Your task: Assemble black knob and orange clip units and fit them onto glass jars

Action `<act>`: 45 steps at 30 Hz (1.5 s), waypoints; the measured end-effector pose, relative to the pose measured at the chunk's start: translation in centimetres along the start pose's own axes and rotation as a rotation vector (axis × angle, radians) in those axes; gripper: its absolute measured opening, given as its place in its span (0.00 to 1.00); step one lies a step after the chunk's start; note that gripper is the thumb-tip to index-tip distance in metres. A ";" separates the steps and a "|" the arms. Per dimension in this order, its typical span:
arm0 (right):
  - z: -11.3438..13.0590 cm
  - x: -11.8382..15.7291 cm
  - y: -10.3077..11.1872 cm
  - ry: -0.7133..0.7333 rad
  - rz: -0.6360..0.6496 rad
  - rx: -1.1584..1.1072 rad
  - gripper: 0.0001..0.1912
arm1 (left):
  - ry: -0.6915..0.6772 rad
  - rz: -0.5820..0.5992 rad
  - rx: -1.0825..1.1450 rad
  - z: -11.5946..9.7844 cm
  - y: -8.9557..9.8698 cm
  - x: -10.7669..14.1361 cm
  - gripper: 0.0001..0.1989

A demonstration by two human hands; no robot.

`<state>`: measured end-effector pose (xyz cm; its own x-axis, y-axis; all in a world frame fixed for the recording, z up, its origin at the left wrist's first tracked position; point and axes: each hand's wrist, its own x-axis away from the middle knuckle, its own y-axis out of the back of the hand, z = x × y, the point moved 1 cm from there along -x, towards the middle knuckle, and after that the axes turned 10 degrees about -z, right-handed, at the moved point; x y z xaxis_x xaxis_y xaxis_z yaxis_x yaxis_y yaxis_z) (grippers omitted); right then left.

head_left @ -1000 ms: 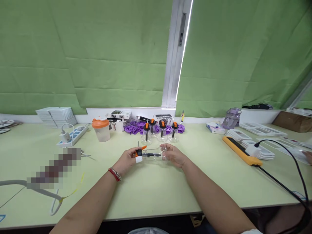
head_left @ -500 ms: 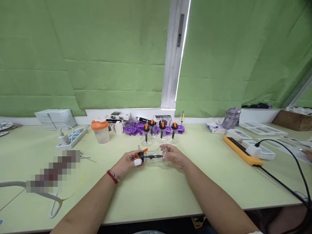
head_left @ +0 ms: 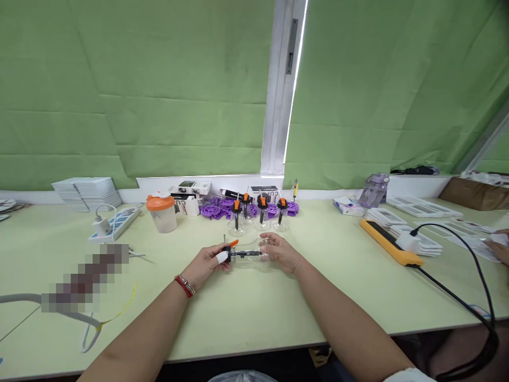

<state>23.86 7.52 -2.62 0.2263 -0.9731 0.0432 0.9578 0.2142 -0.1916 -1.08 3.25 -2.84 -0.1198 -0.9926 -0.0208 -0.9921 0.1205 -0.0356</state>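
Note:
Between my two hands a clear bottle (head_left: 248,254) lies on its side, with a black rod inside and a black cap with an orange lever at its left end. My left hand (head_left: 210,261), with white tape on the thumb, is closed round the cap. The fingers of my right hand (head_left: 278,252) grip the clear base at the other end. Several similar bottles with black and orange tops, one of them a clear bottle (head_left: 262,213), stand upright just beyond. Behind them lie purple plastic parts (head_left: 211,210) and printed boxes (head_left: 186,205).
An orange-lidded cup (head_left: 163,213) and a white power strip (head_left: 117,224) stand left, near a grey hanger (head_left: 67,314). To the right are an orange power strip (head_left: 389,244) with a black cable, white frames and a purple bottle (head_left: 374,191). Another person's hand (head_left: 497,248) shows at the right edge.
The bottle in my hands has turned slightly about its length, and its orange lever shows at a different angle. More of the other person's hand shows at the right. The view has shifted slightly.

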 end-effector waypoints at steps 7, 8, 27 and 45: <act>-0.6 -0.5 -0.3 -0.081 -0.049 0.082 0.24 | -0.004 0.017 -0.014 -0.2 0.2 0.0 0.28; -0.7 -0.6 -0.3 -0.080 -0.072 0.111 0.25 | 0.002 0.007 -0.015 -0.3 0.2 0.0 0.28; -0.8 -0.9 0.1 -0.127 0.075 0.199 0.27 | -0.026 -0.037 -0.084 -0.8 0.8 -0.2 0.31; -1.2 -0.7 -0.1 -0.125 0.076 0.172 0.31 | -0.017 -0.056 -0.076 -0.9 0.8 -0.1 0.32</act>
<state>23.43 8.12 -3.78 0.3093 -0.9377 0.1583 0.9507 0.3086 -0.0297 -1.92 3.46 -1.93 -0.0644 -0.9972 -0.0383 -0.9973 0.0629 0.0391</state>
